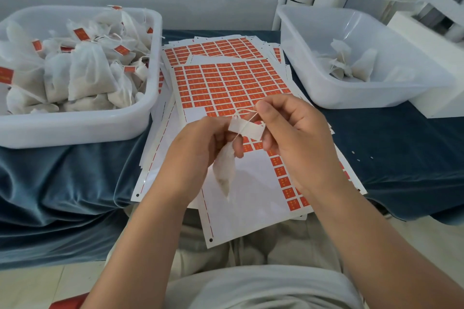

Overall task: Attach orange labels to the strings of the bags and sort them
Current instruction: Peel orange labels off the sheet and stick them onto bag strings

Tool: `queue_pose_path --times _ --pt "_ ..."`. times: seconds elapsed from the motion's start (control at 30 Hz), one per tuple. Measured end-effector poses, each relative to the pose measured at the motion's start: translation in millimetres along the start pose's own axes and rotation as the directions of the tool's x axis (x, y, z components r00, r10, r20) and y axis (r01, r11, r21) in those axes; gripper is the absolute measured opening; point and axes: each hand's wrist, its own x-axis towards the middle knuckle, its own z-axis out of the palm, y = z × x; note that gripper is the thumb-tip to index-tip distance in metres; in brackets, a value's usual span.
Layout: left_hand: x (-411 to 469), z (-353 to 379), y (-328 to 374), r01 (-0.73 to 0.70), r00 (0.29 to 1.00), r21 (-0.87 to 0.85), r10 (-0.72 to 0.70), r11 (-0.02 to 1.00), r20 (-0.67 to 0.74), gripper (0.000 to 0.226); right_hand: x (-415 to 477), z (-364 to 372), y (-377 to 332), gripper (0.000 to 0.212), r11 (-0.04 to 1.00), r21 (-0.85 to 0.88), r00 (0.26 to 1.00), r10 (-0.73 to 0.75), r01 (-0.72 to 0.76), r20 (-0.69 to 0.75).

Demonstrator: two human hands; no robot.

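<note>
A small white cloth bag hangs below my left hand, whose fingers pinch its neck and string. The string runs up to my right hand, which pinches it together with a label whose white back faces me. Both hands hover over a stack of orange label sheets lying on the blue cloth. The top sheet has many labels peeled off its lower part.
A white bin at the left is heaped with labelled bags. A second white bin at the right holds a few unlabelled bags. A white machine stands at the far right. Blue cloth covers the table.
</note>
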Motion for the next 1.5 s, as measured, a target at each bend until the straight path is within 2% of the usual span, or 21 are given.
queue_pose_path --times 0.03,0.1,0.2,0.27,0.33,0.43,0.53,0.63,0.77,0.9,1.13,1.3,1.43,1.5 --pt "0.4 -1.0 -0.2 0.042 0.999 -0.006 -0.042 0.999 0.002 0.031 -0.1 1.0 0.9 0.010 1.000 0.018 1.000 0.001 -0.001 0.003" --pt "0.7 -6.5 0.5 0.105 0.994 -0.036 -0.104 0.994 0.037 0.046 0.2 2.7 3.2 0.013 0.999 0.043 1.000 0.014 -0.015 0.004" --pt "-0.9 -11.5 -0.9 0.167 0.967 -0.186 -0.124 0.968 0.222 0.037 1.0 3.8 6.5 0.018 0.991 0.115 0.998 0.069 -0.070 0.010" --pt "-1.7 -12.4 -0.8 0.251 0.943 -0.287 -0.166 0.925 0.289 0.041 1.7 4.2 8.5 0.019 0.975 0.190 0.994 0.109 -0.113 0.031" --pt "-0.3 -13.6 -4.1 0.310 0.927 -0.339 -0.204 0.888 0.315 0.035 2.1 4.9 10.1 0.019 0.961 0.237 0.989 0.134 -0.144 0.059" --pt "0.7 -15.4 -6.2 0.356 0.903 -0.341 -0.227 0.870 0.365 0.026 2.2 6.5 12.4 0.022 0.954 0.256 0.986 0.138 -0.157 0.088" --pt "2.1 -15.5 -7.4 0.353 0.897 -0.311 -0.225 0.883 0.380 0.035 1.8 7.6 12.7 0.023 0.957 0.248 0.987 0.137 -0.153 0.080" --pt "2.2 -14.9 -6.0 0.348 0.896 -0.290 -0.225 0.891 0.383 0.033 1.2 7.9 10.8 0.021 0.961 0.236 0.989 0.126 -0.141 0.077" --pt "0.1 -16.2 -3.1 0.305 0.911 -0.234 -0.211 0.923 0.354 0.032 0.4 7.3 7.7 0.017 0.987 0.134 0.995 0.087 -0.093 0.046" --pt "-2.0 -14.6 0.6 0.243 0.942 -0.141 -0.199 0.960 0.269 0.031 0.0 6.7 7.4 0.016 0.994 0.074 0.996 0.080 -0.083 0.040" --pt "-6.0 -5.9 7.0 0.121 0.974 0.138 -0.145 0.983 0.172 0.024 -0.1 9.1 10.9 0.014 0.992 0.092 0.995 0.078 -0.083 0.055" --pt "-7.4 -0.7 4.6 -0.012 0.993 0.182 -0.009 0.983 0.115 0.017 3.5 7.0 10.3 0.018 0.989 0.119 0.995 0.085 -0.091 0.058" --pt "-6.4 -0.2 2.0 -0.086 0.995 0.190 0.093 0.978 -0.029 0.013 12.8 6.7 12.4 0.036 0.987 -0.034 0.978 0.161 -0.157 0.136" --pt "-6.5 -1.2 -0.1 -0.122 0.986 0.222 0.143 0.967 -0.081 0.010 11.2 5.5 17.7 0.031 0.980 -0.188 0.970 0.099 -0.057 0.222"
